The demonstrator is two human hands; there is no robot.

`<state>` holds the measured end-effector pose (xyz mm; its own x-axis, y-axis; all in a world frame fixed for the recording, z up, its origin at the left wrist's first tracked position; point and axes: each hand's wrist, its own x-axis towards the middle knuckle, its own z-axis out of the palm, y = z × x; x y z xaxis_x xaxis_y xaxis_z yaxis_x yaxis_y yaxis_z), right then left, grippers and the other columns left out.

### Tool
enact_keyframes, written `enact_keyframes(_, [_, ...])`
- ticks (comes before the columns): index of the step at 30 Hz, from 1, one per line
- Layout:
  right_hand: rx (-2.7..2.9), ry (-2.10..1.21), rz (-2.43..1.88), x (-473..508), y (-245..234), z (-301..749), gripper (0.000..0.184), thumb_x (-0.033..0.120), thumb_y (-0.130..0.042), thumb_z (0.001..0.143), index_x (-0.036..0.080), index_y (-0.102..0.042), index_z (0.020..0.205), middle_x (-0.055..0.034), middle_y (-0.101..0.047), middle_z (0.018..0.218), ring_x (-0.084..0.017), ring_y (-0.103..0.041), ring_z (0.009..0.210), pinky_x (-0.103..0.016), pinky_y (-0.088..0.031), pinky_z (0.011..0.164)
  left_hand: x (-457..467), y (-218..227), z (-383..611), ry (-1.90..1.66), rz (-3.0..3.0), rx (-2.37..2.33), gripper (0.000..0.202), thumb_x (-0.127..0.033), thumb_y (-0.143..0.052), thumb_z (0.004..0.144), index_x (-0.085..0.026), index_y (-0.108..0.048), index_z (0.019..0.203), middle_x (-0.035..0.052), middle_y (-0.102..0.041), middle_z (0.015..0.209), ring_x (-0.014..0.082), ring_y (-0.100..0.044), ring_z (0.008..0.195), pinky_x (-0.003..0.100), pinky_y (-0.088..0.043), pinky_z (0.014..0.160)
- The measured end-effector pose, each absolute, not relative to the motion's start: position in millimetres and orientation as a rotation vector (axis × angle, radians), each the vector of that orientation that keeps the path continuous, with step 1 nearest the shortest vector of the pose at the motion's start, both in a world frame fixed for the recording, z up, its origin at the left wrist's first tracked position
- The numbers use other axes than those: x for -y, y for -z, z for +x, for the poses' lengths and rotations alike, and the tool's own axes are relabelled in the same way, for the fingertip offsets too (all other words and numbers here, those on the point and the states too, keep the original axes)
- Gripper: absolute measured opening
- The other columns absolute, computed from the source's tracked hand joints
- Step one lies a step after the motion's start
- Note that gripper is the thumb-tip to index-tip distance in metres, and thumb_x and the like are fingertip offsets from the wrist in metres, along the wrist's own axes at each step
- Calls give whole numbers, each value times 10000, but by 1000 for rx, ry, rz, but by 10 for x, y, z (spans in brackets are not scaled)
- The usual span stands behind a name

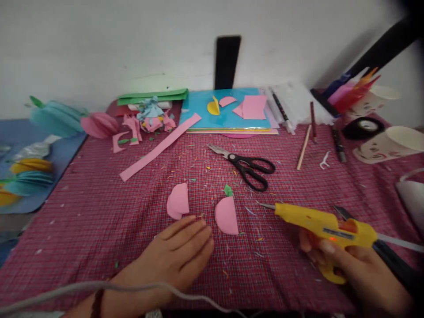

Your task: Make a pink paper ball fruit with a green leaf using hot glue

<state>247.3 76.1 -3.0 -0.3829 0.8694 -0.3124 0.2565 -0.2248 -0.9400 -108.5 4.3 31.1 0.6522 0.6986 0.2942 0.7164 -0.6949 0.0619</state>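
My right hand (344,260) is wrapped round the handle of a yellow hot glue gun (308,216), whose nozzle points left over the cloth. A small orange light glows on its side. My left hand (182,251) lies palm down with fingers stretched out and nothing visible in it. Just beyond its fingertips are folded pink paper half-circles (179,201). To the right of them lies another pink half-circle (227,215) with a green paper leaf (228,191) at its top. Black-handled scissors (245,165) rest farther back, blades toward the left.
A pink paper strip (160,148) lies behind the half-circles. Paper scraps (152,117) and a blue sheet stack (198,106) are at the back. Paper cups (391,143) stand right; finished paper fruits (56,117) sit left. A grey cable (132,287) crosses my left forearm.
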Motion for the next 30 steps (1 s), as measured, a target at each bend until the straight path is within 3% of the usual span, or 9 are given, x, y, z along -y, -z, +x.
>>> enact_keyframes(3, [1575, -1636, -1304, -780, 31, 2454, 363, 546, -576, 853, 205, -658, 763, 1, -501, 556, -107, -426, 453, -217, -338, 412, -75, -270, -1324, 534, -2616, 1519, 285, -129, -498, 902, -160, -582, 1173, 76, -687, 1147, 193, -616, 1091, 357, -512, 971])
enact_keyframes(6, [1584, -1611, -1329, -778, -3, 2421, 331, 516, -566, 868, 208, -660, 793, -3, -505, 576, -110, -429, 470, -223, -326, 424, -237, -224, -1455, 621, -2539, 1985, 472, -241, -609, 845, -174, -496, 1299, 112, -606, 1284, 246, -573, 1173, 437, -500, 992])
enact_keyframes(9, [1539, -1629, -1360, -754, -43, 2382, 312, 491, -553, 882, 205, -655, 807, -9, -505, 590, -119, -419, 484, -239, -309, 432, -362, -205, -1460, 618, -2537, 2173, 563, -267, -653, 788, -188, -473, 1316, 108, -589, 1296, 279, -539, 1206, 501, -456, 1027])
enact_keyframes(13, [1447, -1622, -1427, -715, -70, 2354, 278, 460, -560, 884, 213, -633, 780, -12, -502, 604, -128, -403, 508, -258, -293, 453, -402, -236, -1438, 548, -2553, 2169, 550, -279, -647, 770, -167, -473, 1280, 125, -585, 1274, 301, -533, 1196, 534, -432, 1029])
enact_keyframes(23, [1487, -1601, -1443, -711, -69, 2372, 295, 488, -584, 863, 210, -651, 789, -7, -504, 595, -115, -399, 489, -243, -293, 438, -528, -301, -1587, 447, -2658, 2105, 326, -298, -645, 794, -187, -600, 1098, 90, -667, 1167, 268, -609, 1079, 474, -468, 947])
enact_keyframes(30, [1497, -1669, -1400, -707, -6, 2437, 288, 476, -561, 889, 209, -645, 823, -6, -503, 616, -112, -403, 495, -242, -291, 437, -521, -252, -1666, 399, -2696, 1998, 403, -377, -670, 822, -210, -607, 1183, 80, -663, 1230, 267, -591, 1140, 487, -422, 988])
